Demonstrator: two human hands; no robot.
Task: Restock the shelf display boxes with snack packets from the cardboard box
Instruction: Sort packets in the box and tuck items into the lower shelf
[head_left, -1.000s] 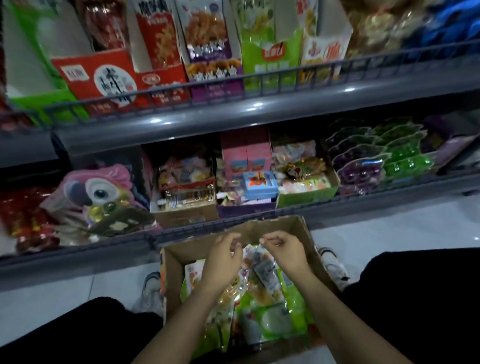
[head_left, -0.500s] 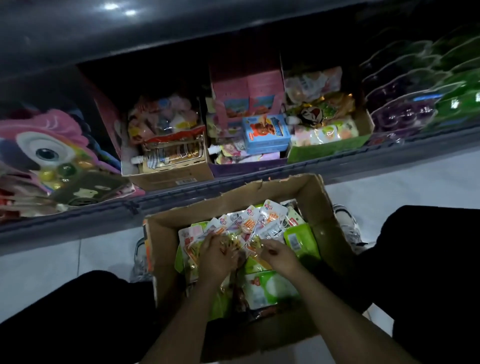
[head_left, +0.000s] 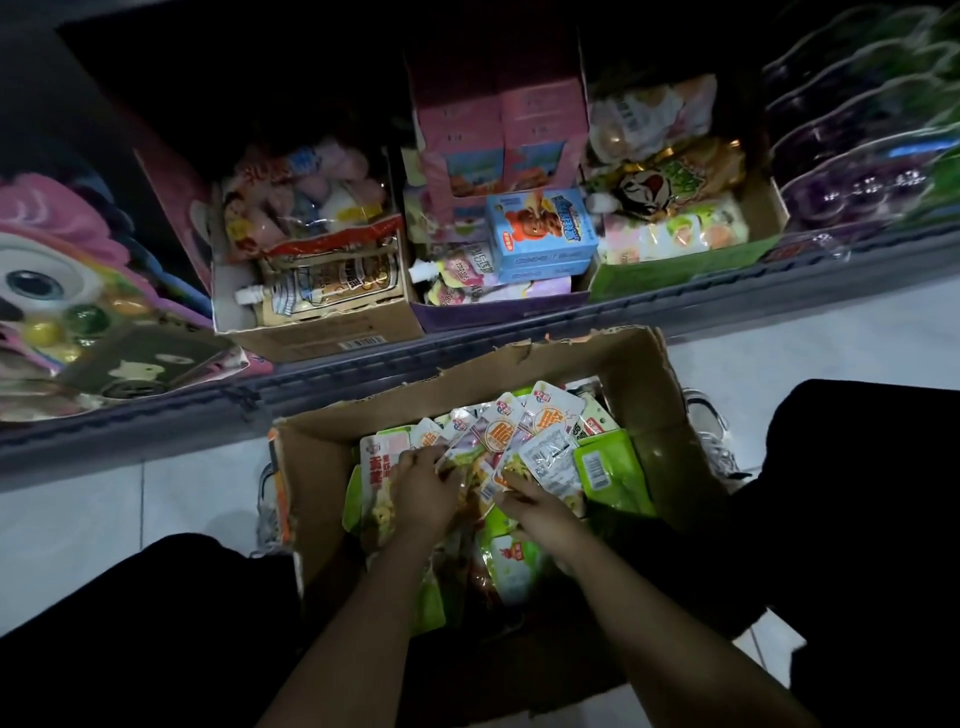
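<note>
I see the shelf (head_left: 519, 364) with its display boxes (head_left: 322, 322), part full, so I think most restocking is left. Below sits the cardboard box (head_left: 649, 395) on the floor, torn rim close to the shelf rail, my knees tight on both sides. Inside, my left hand (head_left: 423, 491) and right hand (head_left: 535, 506) each pinch a fan of snack packets (head_left: 519, 431). Straight up looks open.

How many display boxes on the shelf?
3, side by side: brown box on the left, purple box in the middle, green box on the right. Others may be hidden.
</note>
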